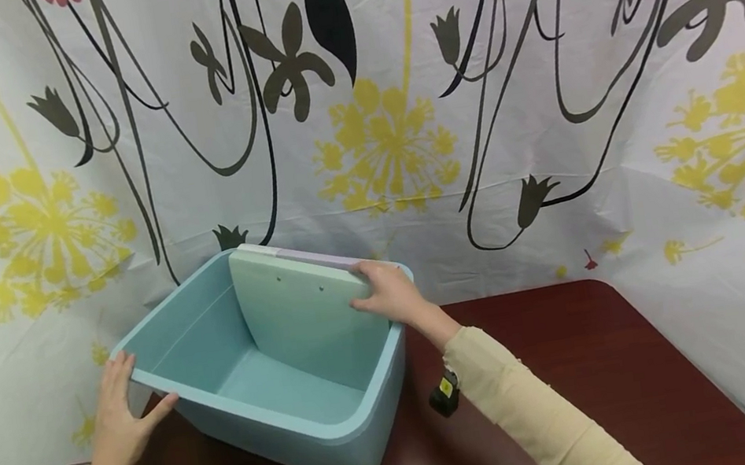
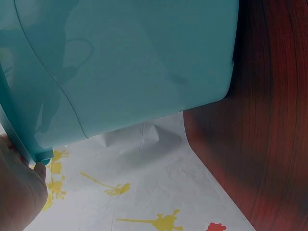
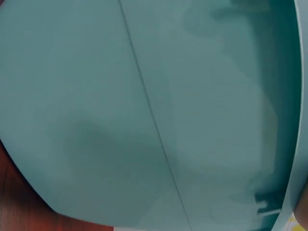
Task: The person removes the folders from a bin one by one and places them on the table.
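Note:
A light blue plastic tub [image 1: 278,424] sits at an angle on the dark red wooden table. Inside it, a pale green flat panel [image 1: 313,320] with two small dots leans along the far wall. The top edge of a pale lavender panel [image 1: 319,259] shows behind it. My right hand [image 1: 391,291] pinches the green panel's upper right corner, thumb in front and fingers over the top; whether it also holds the lavender one is hidden. At the tub's near left corner my left hand [image 1: 116,419] touches the rim, fingers extended and thumb spread along the front.
The wooden table [image 1: 542,367] extends to the right of the tub, with a rounded far corner. A white cloth [image 1: 375,49] printed with flowers hangs behind and on both sides. Black wrist cameras [image 1: 444,395] are strapped on both sleeves.

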Demonstrator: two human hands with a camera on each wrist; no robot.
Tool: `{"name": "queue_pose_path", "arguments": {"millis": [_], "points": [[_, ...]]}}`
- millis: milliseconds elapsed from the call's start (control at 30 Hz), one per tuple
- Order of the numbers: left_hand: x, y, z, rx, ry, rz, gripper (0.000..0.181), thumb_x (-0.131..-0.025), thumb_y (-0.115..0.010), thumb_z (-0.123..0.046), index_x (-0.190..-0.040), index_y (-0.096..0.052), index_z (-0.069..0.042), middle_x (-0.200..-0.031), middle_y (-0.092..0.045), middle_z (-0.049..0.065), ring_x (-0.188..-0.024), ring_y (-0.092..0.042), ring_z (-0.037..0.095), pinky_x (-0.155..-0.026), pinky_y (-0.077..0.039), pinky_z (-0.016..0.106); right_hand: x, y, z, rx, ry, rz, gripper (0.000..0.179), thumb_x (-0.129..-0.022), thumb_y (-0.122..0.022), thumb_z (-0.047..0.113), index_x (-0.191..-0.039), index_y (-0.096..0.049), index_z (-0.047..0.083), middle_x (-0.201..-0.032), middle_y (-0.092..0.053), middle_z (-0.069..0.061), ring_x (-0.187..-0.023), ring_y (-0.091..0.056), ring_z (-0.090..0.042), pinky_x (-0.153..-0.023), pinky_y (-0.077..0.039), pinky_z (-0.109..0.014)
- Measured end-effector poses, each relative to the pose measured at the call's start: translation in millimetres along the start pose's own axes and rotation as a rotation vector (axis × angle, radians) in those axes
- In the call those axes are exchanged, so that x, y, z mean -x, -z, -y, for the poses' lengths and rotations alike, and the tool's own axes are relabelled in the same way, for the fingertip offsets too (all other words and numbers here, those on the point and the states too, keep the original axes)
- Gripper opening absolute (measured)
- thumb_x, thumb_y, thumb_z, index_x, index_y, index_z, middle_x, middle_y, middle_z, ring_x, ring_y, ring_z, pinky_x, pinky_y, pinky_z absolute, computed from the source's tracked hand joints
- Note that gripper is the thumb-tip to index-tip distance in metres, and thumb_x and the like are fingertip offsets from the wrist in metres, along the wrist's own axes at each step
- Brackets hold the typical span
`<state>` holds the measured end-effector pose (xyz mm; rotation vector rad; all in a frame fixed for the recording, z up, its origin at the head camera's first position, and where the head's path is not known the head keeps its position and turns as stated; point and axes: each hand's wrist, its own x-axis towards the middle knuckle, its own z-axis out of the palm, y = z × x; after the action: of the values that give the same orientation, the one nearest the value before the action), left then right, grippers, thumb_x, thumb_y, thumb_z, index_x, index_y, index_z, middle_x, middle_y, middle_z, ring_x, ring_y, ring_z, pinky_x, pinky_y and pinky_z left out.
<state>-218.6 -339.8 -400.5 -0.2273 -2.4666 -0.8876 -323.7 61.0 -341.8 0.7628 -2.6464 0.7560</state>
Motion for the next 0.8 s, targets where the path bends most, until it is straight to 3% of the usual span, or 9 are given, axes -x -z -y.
{"name": "queue_pose_path", "arguments": {"millis": [300,500,700,800], "points": [[1.6,-0.4,-1.8,0.006,0.012,0.0,0.086,-0.079,-0.065,-0.029,-0.143,-0.017,0.002,-0.149,-0.008,0.023,-0.138,0.005,0.033,-0.101,0.0,0.064,-0.3,-5.9,4.4,-0.019,-0.049,-0.09,0.042,-0.076,-0.07,0.015,-0.116,-0.06,0.007,-0.108,-0.065,-0.007,-0.087,-0.062,-0.02,-0.073,-0.048,-0.035],[0.9,-1.0,-2.1,0.007,0.01,-0.001,0.086,-0.079,-0.065,-0.029,-0.143,-0.017,0.002,-0.149,-0.008,0.023,-0.137,0.004,0.035,-0.1,0.0,0.064,2.4,-6.6,2.1,-0.144,-0.06,-0.172,0.038,-0.074,-0.068,0.007,-0.112,-0.064,0.007,-0.105,-0.066,-0.007,-0.076,-0.062,-0.016,-0.065,-0.047,-0.03],[0.8,-1.3,-1.1,0.008,0.006,0.0,0.086,-0.079,-0.065,-0.028,-0.143,-0.017,0.003,-0.149,-0.008,0.023,-0.137,0.004,0.035,-0.1,0.0,0.064,7.8,-3.3,1.1,-0.234,-0.088,-0.257,0.039,-0.072,-0.066,0.007,-0.112,-0.065,0.009,-0.101,-0.067,-0.008,-0.06,-0.049,-0.012,-0.058,-0.039,-0.026],[0.8,-1.4,-1.4,0.004,0.007,0.0,0.086,-0.079,-0.065,-0.029,-0.143,-0.017,0.003,-0.149,-0.008,0.023,-0.137,0.004,0.035,-0.101,0.0,0.064,10.7,-0.6,0.6,-0.299,-0.085,-0.301,0.039,-0.072,-0.066,0.006,-0.111,-0.066,0.009,-0.1,-0.068,-0.008,-0.06,-0.051,-0.011,-0.058,-0.042,-0.026]]}}
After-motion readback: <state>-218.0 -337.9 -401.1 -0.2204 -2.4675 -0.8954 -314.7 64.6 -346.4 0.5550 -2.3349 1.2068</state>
